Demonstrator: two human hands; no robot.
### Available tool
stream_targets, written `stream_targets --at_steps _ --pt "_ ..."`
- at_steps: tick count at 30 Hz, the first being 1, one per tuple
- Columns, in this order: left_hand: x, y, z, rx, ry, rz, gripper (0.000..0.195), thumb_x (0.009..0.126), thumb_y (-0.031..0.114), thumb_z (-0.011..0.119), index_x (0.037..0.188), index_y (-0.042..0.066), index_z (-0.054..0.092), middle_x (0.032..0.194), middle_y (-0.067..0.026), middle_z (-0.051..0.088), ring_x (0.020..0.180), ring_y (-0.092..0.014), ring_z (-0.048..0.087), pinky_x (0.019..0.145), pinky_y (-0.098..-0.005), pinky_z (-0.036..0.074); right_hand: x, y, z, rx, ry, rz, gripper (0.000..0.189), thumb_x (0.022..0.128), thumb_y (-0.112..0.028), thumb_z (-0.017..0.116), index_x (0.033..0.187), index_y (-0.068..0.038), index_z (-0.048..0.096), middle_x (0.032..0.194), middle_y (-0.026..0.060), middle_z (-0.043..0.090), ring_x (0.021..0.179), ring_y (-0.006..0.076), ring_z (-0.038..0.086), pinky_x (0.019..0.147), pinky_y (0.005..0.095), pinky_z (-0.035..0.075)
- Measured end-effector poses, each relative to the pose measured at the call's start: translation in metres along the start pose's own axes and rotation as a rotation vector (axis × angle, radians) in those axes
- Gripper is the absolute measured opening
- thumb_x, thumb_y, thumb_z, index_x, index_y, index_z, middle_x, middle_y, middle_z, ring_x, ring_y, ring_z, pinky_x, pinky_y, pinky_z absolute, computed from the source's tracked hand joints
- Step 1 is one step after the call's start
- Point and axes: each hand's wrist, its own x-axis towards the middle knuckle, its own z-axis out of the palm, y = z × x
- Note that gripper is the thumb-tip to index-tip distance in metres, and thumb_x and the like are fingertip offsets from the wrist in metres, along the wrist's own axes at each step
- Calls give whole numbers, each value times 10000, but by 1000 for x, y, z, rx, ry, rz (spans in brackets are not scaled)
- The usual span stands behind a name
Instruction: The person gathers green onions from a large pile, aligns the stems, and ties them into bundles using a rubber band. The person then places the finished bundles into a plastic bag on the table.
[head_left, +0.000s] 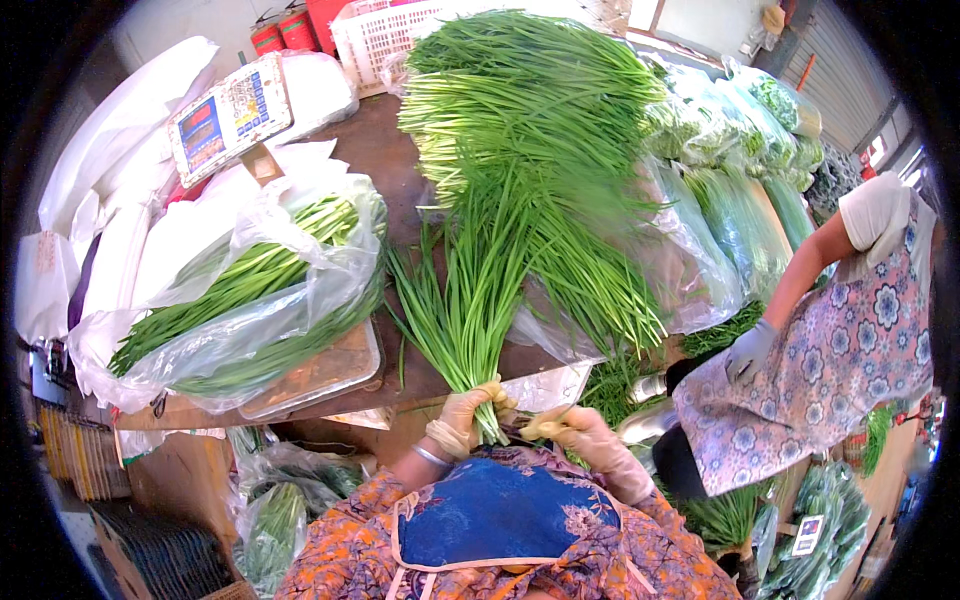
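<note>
My gloved left hand (480, 409) is closed around the pale stem ends of a bunch of long green leafy stalks, which look like garlic chives (480, 300); the leaves fan out away from me over the table edge. Close to its right, my gloved right hand (566, 427) has bent fingers at the stem ends; whether it grips something there is unclear. A large heap of the same greens (525, 97) covers the back middle of the table, with a smaller pile (592, 277) in front, right of my bunch. More greens fill a clear plastic bag (300, 277) at the left.
A digital scale display (229, 116) stands behind the bag, whose scale platform (330, 375) shows beneath. Bagged vegetables (742, 210) line the right side. A co-worker in a flowered apron (810, 375) stands close at the right, one gloved hand at the apron. A white basket (375, 45) is at the back.
</note>
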Motion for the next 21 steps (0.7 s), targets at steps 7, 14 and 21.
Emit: stream_targets --at_steps 7,14,21 --pt "-32 26 48 640 218 138 258 724 50 664 970 32 589 780 -48 610 561 -120 572 463 -227 480 7 22 -28 -305 173 336 806 751 -274 707 1364 17 273 1229 168 509 1104 227 510 928 313 396" --pt "-26 67 68 1894 113 749 179 833 148 517 987 56 501 786 -172 606 662 -338 611 534 -408 484 105 0 72 443 254 -309 720 750 -167 683 1329 -4 286 1259 189 477 1127 253 484 975 374 370" --pt "-94 134 115 1882 -283 1190 636 807 285 590 1289 -55 350 1160 -257 495 972 -373 560 822 -393 472 142 -97 58 822 274 -543 398 878 -153 530 1211 49 450 800 33 575 764 141 563 640 280 499"
